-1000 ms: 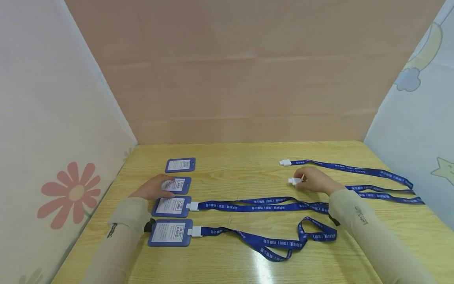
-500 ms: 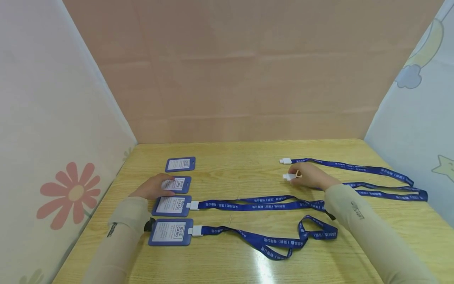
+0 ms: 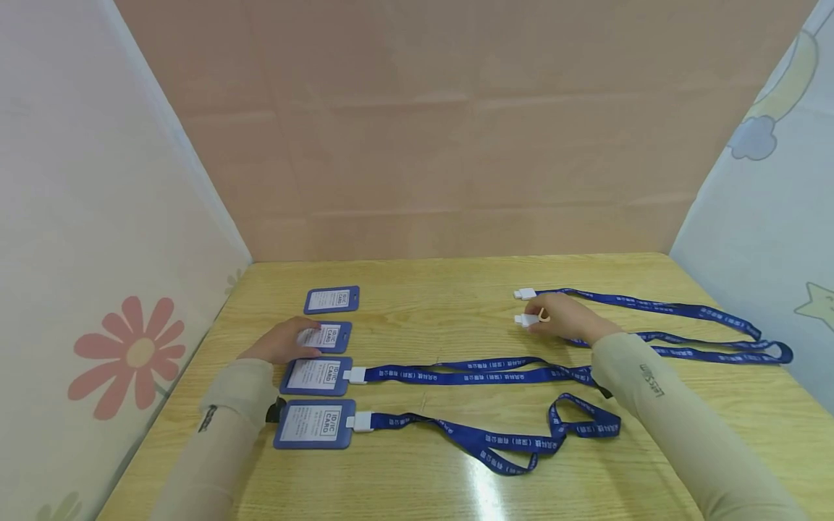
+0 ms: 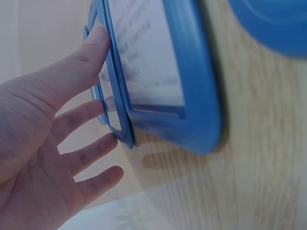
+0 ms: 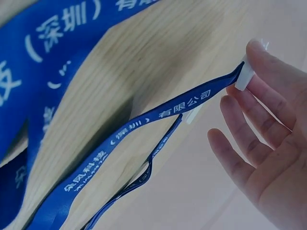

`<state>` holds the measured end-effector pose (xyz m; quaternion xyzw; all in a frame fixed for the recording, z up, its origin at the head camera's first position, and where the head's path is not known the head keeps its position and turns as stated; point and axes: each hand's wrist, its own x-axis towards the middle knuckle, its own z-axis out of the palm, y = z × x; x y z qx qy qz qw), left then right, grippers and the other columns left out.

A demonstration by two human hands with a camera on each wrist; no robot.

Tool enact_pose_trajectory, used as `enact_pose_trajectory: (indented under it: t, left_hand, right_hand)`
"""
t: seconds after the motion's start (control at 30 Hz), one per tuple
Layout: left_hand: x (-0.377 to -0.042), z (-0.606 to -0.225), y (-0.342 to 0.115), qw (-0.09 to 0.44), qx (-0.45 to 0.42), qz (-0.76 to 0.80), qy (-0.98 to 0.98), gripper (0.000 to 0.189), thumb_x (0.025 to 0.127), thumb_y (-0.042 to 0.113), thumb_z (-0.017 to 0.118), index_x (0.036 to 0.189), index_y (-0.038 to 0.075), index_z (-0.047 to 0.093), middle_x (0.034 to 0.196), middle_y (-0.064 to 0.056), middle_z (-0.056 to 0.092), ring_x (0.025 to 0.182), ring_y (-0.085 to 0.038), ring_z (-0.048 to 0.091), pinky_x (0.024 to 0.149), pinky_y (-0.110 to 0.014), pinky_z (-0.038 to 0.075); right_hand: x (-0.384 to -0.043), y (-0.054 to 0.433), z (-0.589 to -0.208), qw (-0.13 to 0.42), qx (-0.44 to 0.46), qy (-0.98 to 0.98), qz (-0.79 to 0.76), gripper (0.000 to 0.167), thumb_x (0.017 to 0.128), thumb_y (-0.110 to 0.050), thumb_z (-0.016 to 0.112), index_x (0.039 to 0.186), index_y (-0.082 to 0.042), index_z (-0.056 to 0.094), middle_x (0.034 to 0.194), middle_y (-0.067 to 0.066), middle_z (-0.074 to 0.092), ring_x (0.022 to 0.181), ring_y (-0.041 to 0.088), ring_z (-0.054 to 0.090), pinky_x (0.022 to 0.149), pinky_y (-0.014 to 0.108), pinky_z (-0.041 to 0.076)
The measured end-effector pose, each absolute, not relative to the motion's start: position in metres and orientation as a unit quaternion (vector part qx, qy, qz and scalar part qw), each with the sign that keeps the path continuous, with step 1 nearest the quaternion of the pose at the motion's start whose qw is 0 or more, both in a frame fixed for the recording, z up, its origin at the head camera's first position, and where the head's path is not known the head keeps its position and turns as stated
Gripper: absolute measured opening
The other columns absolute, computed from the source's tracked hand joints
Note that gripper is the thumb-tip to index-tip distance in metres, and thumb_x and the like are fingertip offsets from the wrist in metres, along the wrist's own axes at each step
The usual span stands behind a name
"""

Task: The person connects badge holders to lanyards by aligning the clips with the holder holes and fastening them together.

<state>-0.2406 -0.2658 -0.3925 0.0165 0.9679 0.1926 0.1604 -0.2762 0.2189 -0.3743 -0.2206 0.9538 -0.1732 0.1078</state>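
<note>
In the head view my left hand (image 3: 284, 342) spans a blue badge holder (image 3: 332, 337), the second from the back. Its thumb lies at the near edge and its fingers at the far edge, holding the badge holder flat on the table. My right hand (image 3: 563, 316) pinches the white clip (image 3: 526, 320) of a blue lanyard (image 3: 717, 354) between thumb and index finger. The right wrist view shows that lanyard's strap (image 5: 144, 117) trailing from the clip, the other fingers spread apart. The clip points left, apart from the badge holder.
Behind lies another badge holder (image 3: 331, 300), with a loose lanyard (image 3: 651, 304) at the back right. In front, two badge holders, one nearer (image 3: 313, 425) and one farther (image 3: 313, 377), have lanyards attached. Printed cloth walls (image 3: 130, 181) stand at the sides.
My right hand has moved left and slightly back with the white clip, drawing its lanyard along and laying the clip beside the rear one. My left hand has stayed on the badge holder.
</note>
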Motion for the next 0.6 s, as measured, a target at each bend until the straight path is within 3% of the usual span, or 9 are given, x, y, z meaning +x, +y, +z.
enact_pose_trajectory:
  t: [0.6]
  left_hand:
    - [-0.238, -0.390, -0.263, 0.155, 0.013, 0.184, 0.971, 0.063, 0.083, 0.028, 0.069, 0.137, 0.007, 0.045, 0.145, -0.024, 0.036, 0.133, -0.045, 0.033, 0.108, -0.061, 0.030]
  right_hand:
    - [-0.280, 0.203, -0.372, 0.108, -0.239, 0.950, -0.169, 0.026, 0.085, -0.015, 0.066, 0.108, -0.002, 0.063, 0.104, 0.014, 0.065, 0.097, 0.032, 0.060, 0.084, 0.046, 0.052]
